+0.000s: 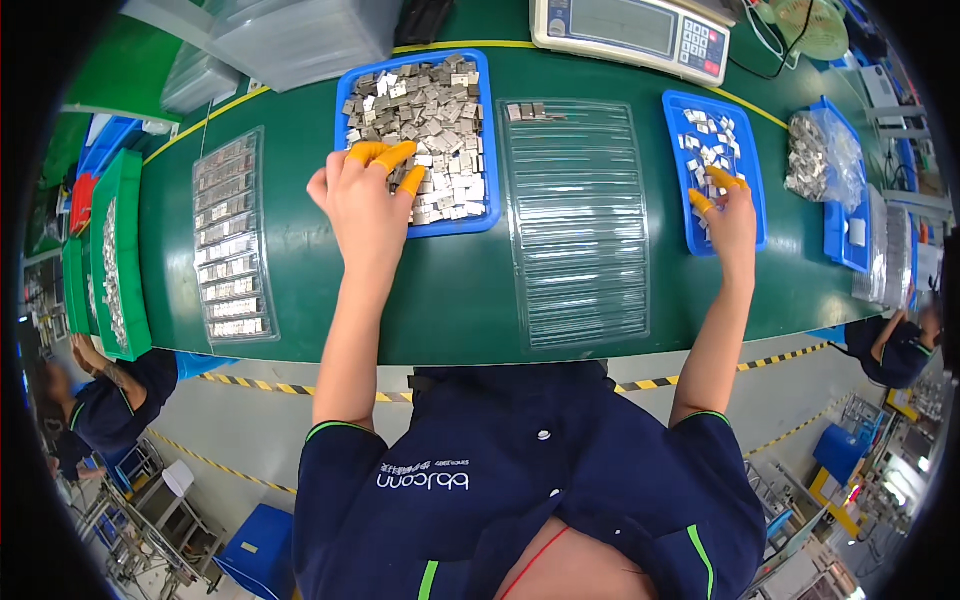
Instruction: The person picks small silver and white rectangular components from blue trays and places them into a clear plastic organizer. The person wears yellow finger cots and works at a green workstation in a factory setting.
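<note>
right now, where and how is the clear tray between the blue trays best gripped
Probably by both long rims, coming from left and right: the clear tray lies flat, its rims uncovered, with a few metal parts in its far slot.

Navy shirt point(530, 470): white lettering point(422, 480) on the left chest, upside down in view, one bigger line of Latin letters plus smaller characters. Scale point(640, 52): digits on keypad point(700, 42) keys, red mark point(712, 69) near the corner. Blue bin point(265, 565), lower left: pale label point(250, 547), too small to read
</note>
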The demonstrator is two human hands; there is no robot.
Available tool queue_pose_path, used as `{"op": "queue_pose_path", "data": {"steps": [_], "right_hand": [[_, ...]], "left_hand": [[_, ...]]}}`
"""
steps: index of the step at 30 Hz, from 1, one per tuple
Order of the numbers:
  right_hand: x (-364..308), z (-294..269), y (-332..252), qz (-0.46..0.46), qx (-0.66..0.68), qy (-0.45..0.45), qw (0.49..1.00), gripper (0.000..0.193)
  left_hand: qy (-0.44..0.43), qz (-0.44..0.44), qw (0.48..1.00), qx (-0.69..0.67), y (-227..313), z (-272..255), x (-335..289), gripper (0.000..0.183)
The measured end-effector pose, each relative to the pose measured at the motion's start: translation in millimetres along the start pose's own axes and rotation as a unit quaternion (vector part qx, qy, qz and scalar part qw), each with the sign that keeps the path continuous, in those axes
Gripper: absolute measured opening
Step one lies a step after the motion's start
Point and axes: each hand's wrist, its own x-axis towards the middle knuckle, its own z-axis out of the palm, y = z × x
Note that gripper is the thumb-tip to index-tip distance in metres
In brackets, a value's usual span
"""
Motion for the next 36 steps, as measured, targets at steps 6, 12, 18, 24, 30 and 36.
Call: {"op": "queue_pose_path", "data": {"steps": [6,12,18,24,30,36], "right_hand": [[-4.0,15.6,21.5,0.065,0.047,0.040,0.996,0.024],[-5.9,15.2,21.8,0.004,0.040,0.051,0.998,0.028],[4.0,22.0,37.5,0.045,0.046,0.029,0.998,0.021],[0.5,11.7,21.6,0.051,0.147,0.034,0.987,0.022],[-0.6,15.6,14.5,0.014,0.347,0.121,0.930,0.018],[2.5,31.8,21.2,0.010,0.120,0.047,0.992,0.021]], "left_hand": [[-0.080,0.001,0.997,-0.024,2.3,9.7,13.7,0.020],[-0.067,0.059,0.996,-0.027,0.4,11.5,18.4,0.016],[-0.049,-0.078,0.983,-0.156,9.4,3.8,17.5,0.018],[-0.019,-0.229,0.799,-0.556,19.8,-2.4,-6.2,0.033],[0.009,-0.374,0.591,-0.715,32.0,-15.5,-20.5,0.027],[-0.039,-0.382,0.549,-0.742,49.7,-13.2,-29.8,0.021]]}}
